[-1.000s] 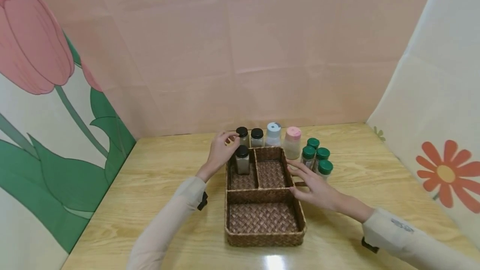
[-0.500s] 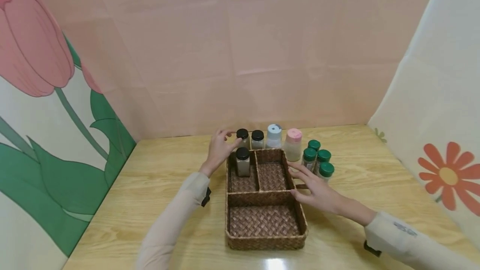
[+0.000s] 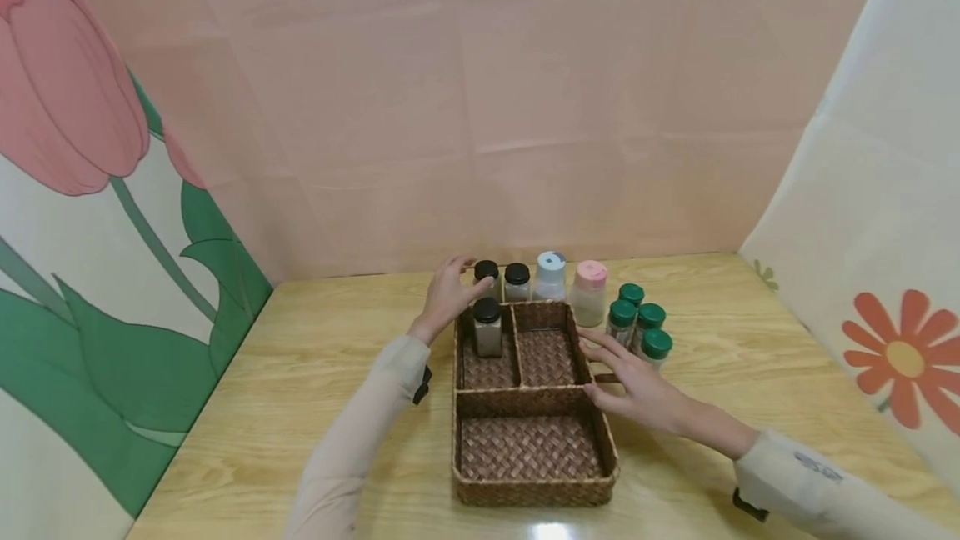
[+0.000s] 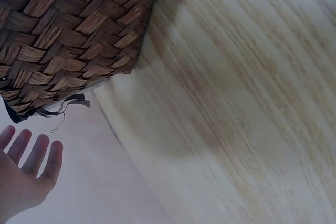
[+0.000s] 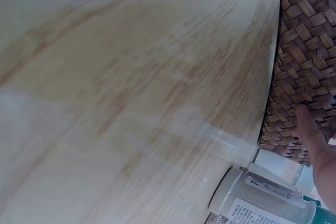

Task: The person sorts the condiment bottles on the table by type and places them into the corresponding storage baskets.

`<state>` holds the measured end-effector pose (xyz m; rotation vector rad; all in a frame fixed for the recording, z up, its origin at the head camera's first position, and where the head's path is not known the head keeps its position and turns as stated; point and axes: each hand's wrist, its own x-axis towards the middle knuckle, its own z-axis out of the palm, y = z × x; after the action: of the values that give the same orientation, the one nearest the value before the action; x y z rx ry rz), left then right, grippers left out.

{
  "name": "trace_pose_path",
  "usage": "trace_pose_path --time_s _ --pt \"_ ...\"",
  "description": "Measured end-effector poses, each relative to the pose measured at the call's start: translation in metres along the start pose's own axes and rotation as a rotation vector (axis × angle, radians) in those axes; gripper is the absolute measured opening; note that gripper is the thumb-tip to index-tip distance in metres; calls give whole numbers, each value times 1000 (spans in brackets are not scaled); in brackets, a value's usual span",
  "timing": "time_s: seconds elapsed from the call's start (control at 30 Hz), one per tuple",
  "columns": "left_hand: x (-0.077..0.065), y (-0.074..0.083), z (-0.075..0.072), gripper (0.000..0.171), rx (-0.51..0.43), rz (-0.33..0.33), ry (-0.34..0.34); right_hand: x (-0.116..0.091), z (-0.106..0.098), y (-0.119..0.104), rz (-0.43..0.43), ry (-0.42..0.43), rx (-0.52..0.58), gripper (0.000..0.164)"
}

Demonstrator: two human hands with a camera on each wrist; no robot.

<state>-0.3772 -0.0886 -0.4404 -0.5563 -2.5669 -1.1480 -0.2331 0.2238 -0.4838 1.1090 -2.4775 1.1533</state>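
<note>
A brown woven basket [image 3: 534,493] with three compartments stands on the table. In its back left compartment is a square clear jar [image 3: 488,338] with a black lid. My left hand [image 3: 444,300] reaches past the basket's back left corner, its fingers and thumb spread about a black-lidded jar [image 3: 486,268] behind the rim. The left wrist view shows that hand [image 4: 25,179] with fingers apart, beyond the basket wall [image 4: 79,30]. My right hand [image 3: 637,383] touches the basket's right side with extended fingers; the right wrist view has a finger [image 5: 311,135] against the weave.
Behind the basket stand another black-lidded jar [image 3: 517,277], a blue-capped bottle [image 3: 551,273] and a pink-capped bottle [image 3: 588,300]. Several green-capped shakers [image 3: 622,317] are grouped close by my right hand. A pink backdrop [image 3: 375,123] rises at the table's back edge.
My left hand has shifted slightly right and forward, and its thumb now overlaps the front of the rear black-lidded jar. My right hand keeps its place on the basket.
</note>
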Motion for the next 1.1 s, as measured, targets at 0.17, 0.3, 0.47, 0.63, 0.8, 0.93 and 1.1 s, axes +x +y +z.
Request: trace_pose_path --time_s 0.17,0.3,0.47,0.63,0.8,0.93,1.1 --pt "3 -1 1 54 -12 -24 -23 0 0 -1 6 -2 -6 64" --pt "5 -2 4 55 -16 -26 -39 -1 0 -1 14 -7 -20 63" --pt "8 -3 6 49 -57 24 -53 -1 0 -1 17 -12 -18 64" --pt "9 -5 8 42 -94 94 -78 -2 0 -1 21 -19 -14 63" --pt "9 -6 7 43 -134 72 -113 -2 -1 0 39 -26 14 68" --pt "10 -5 6 43 -146 29 -123 -2 0 -1 44 -24 7 68" --pt "10 -5 6 45 -139 -8 -128 -2 -1 -1 46 -22 1 68"
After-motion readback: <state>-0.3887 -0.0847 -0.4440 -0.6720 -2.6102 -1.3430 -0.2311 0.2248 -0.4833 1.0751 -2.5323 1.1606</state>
